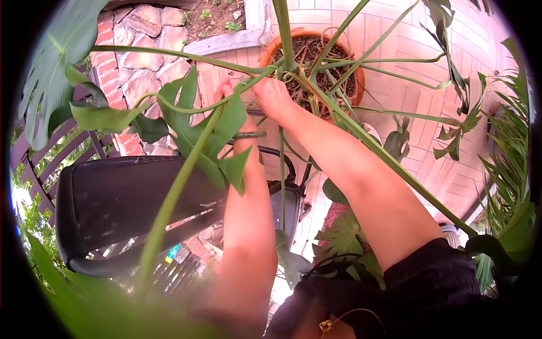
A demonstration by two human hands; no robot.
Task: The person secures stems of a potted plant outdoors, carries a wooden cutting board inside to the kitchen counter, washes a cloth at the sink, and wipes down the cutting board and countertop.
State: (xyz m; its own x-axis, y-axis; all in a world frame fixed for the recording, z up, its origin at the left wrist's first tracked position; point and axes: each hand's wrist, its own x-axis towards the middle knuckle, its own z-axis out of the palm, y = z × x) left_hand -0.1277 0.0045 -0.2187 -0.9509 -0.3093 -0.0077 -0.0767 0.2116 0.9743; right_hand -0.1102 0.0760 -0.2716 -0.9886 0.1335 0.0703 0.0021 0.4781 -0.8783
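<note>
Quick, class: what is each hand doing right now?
Left hand: partly hidden by a monstera leaf; grip unclear.
Right hand: curled beside the monstera's stems; whether it holds one cannot be told.

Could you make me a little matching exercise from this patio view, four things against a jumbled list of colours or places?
1. Pot
2. Padded chair
3. Right hand
4. Bricks

A. Red, alongside the pale stones
B. At the plant's stems
C. Orange and round, holding the plant
D. Dark, beside the left forearm

Pairs: 1-C, 2-D, 3-B, 4-A
</note>
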